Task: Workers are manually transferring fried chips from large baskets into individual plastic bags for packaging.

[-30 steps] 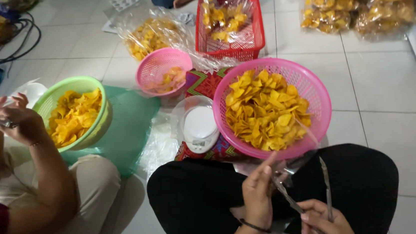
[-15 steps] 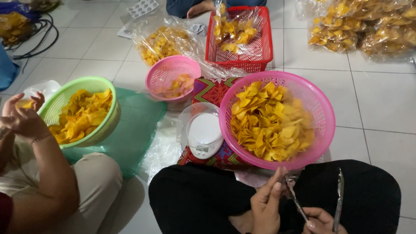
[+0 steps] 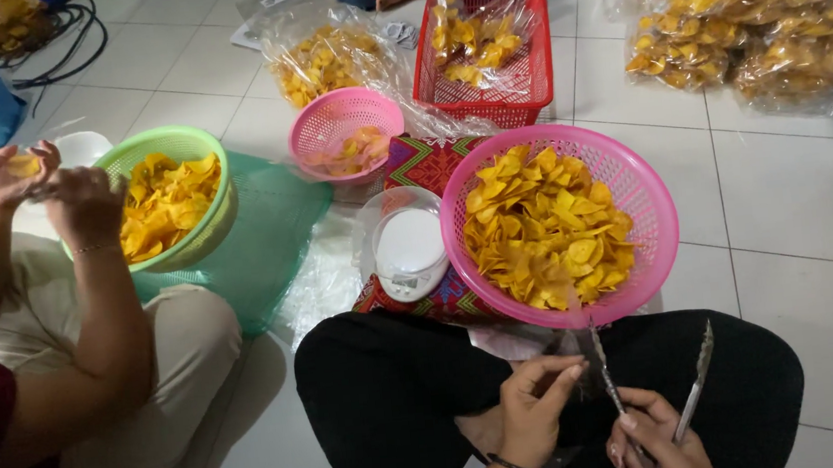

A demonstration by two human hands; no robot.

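Tongs [image 3: 652,394] now lower, in right hand [image 3: 656,444], beside left hand [image 3: 532,410]

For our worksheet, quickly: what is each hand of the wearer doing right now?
Left hand: open, fingers at the tongs, holding nothing.
Right hand: closed on the tongs.

right hand [image 3: 655,439] partly cut off
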